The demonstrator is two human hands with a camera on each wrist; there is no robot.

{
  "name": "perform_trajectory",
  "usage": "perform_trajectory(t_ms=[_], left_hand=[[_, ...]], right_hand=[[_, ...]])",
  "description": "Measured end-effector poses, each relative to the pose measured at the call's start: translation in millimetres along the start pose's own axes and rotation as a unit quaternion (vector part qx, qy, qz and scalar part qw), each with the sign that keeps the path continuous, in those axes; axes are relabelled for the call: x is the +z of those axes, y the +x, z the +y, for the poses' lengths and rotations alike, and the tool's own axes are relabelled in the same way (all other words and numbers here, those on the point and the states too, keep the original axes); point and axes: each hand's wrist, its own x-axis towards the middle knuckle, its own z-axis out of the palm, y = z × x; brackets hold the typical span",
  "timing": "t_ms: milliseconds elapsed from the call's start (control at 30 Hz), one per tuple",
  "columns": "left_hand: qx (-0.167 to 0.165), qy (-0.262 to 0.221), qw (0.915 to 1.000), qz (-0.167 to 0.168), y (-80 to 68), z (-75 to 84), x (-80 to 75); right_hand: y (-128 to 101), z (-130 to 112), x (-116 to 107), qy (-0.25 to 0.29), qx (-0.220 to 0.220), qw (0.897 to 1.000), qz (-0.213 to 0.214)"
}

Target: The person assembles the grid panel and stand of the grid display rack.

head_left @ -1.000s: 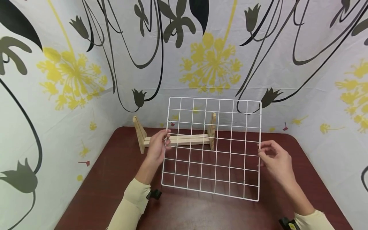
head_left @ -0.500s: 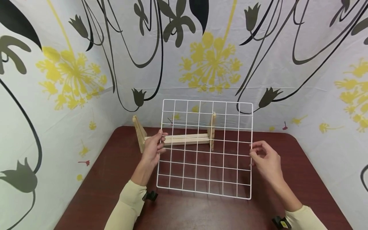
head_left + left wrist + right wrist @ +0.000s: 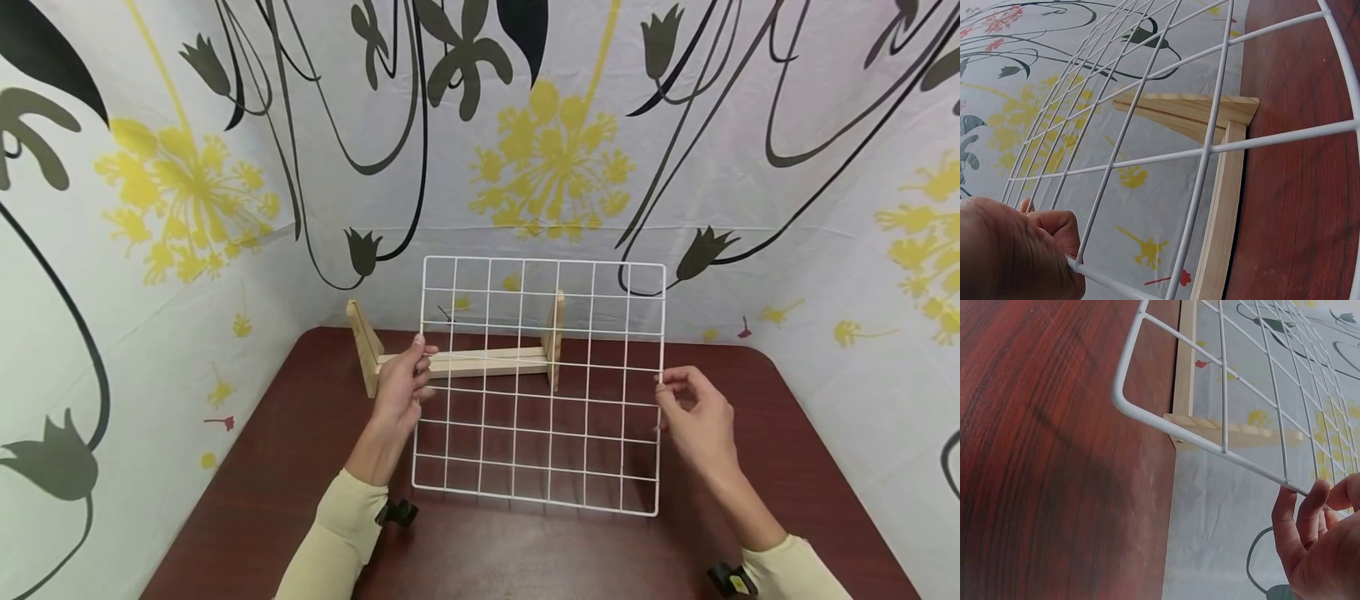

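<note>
White wire grid (image 3: 540, 383) held upright above table (image 3: 247, 500).
Left edge is pinched by left hand (image 3: 401, 387), right edge by right hand (image 3: 693, 417); wooden stand (image 3: 457, 362) behind.

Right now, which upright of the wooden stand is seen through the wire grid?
The right upright: it shows behind the white wire grid. The left upright stands clear, outside the grid's edge, beside the left hand.

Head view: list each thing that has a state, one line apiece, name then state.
white wire grid panel: upright, lifted off the table, gripped at both side edges.
wooden stand: on the table behind the panel, nothing in it.
left hand: grips the panel's left edge.
right hand: pinches the panel's right edge.
</note>
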Motion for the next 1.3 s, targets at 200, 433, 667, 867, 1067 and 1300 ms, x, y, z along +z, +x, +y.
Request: perform_trajectory(t_ms=[200, 433, 667, 867, 1067, 1300], left_hand=[[0.01, 0.002, 0.9999, 0.002, 1.0, 0.5, 2.3], [0.016, -0.007, 0.9998, -0.003, 1.5, 1.3, 3.3], [0.042, -0.019, 0.9988, -0.014, -1.5, 5.5, 6.8], [0.072, -0.027, 0.9968, -0.021, -5.1, 10.8, 11.3], [0.103, -0.028, 0.9937, -0.034, -8.9, 16.8, 17.1], [0.131, -0.039, 0.9898, -0.042, -14.5, 21.7, 21.2]], right_hand=[[1, 0, 1, 0.003, 0.004, 1.0, 0.015], [2, -2, 5, 0.021, 0.014, 0.999, 0.039], [-3, -27, 3, 0.059, 0.008, 0.996, 0.06], [0, -18, 4, 0.103, -0.023, 0.991, 0.086], [4, -8, 5, 0.15, -0.061, 0.98, 0.115], [4, -10, 5, 0.26, -0.081, 0.955, 0.118]])
